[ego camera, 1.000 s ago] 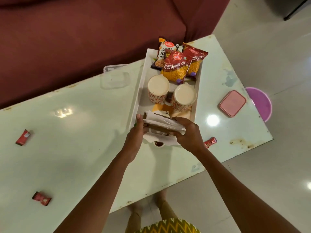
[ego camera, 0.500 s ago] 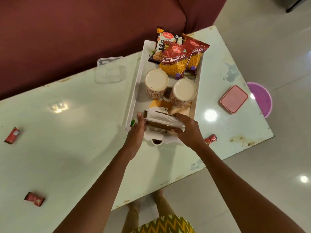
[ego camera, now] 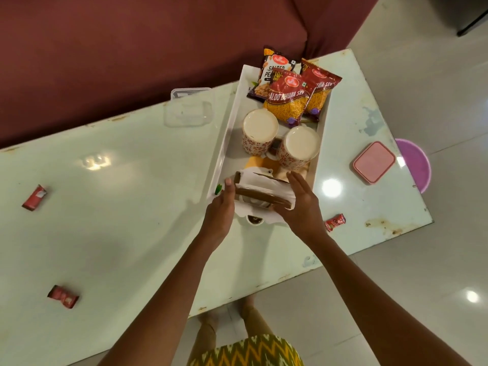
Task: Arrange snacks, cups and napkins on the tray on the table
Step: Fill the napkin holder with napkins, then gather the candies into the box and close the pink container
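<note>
Pale table before a maroon sofa: the tray at centre right already carried snack packets and two cups. You steadied the napkin holder at its lower end, right hand flat-fingered against it, left hand with its grip hidden. Small red packets lay outside.

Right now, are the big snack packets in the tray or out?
In. Three packets lie overlapping at the far end of the tray.

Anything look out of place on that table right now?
Yes: three small red snack packets lie loose on the pale green table, off the white rectangular tray: two far left, one by the right hand.
</note>
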### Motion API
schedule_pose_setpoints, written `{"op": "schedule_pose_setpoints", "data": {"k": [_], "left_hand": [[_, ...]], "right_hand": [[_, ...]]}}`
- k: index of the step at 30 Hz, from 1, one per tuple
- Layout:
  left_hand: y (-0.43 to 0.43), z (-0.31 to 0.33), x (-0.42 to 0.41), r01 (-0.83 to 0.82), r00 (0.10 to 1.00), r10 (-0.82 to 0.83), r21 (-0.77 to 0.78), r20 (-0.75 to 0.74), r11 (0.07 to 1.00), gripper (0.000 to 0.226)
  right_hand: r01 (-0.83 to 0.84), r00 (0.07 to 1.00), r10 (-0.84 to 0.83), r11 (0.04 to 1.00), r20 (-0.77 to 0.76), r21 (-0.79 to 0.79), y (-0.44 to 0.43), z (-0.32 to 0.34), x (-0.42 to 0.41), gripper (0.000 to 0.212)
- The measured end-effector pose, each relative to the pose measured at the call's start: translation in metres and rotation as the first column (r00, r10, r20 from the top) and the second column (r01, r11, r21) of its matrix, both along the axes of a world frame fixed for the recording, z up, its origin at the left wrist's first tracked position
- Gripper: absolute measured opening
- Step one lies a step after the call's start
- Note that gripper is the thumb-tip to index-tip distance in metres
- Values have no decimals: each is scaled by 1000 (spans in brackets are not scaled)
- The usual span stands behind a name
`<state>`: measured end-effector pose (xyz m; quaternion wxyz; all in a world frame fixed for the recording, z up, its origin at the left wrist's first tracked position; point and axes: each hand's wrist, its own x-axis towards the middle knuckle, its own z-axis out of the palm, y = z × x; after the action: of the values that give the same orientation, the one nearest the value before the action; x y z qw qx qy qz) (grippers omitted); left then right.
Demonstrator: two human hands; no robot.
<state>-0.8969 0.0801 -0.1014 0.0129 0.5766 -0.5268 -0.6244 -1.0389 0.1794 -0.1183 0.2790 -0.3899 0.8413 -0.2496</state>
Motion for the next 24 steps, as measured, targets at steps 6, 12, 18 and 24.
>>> {"op": "schedule_pose_setpoints", "data": {"k": [6, 12, 18, 24], "left_hand": [[4, 22, 49, -45, 998, 46, -19, 39, 999, 71], [-8, 44, 133, -164, 983, 177, -188, 56, 968, 78], [-27, 41, 227, -327, 930, 352, -203, 105, 923, 76], [-40, 25, 313, -463, 869, 485, -190, 94, 866, 62]], "right_hand": [[-122, 992, 124, 986, 10, -111, -15, 30, 58, 73], [-288, 953, 296, 952, 71, -98, -59, 38, 141, 67], [-464, 876, 473, 880, 98, -100, -112, 27, 226, 64], [-652, 756, 653, 757, 41, -41, -189, 1, 309, 57]]}}
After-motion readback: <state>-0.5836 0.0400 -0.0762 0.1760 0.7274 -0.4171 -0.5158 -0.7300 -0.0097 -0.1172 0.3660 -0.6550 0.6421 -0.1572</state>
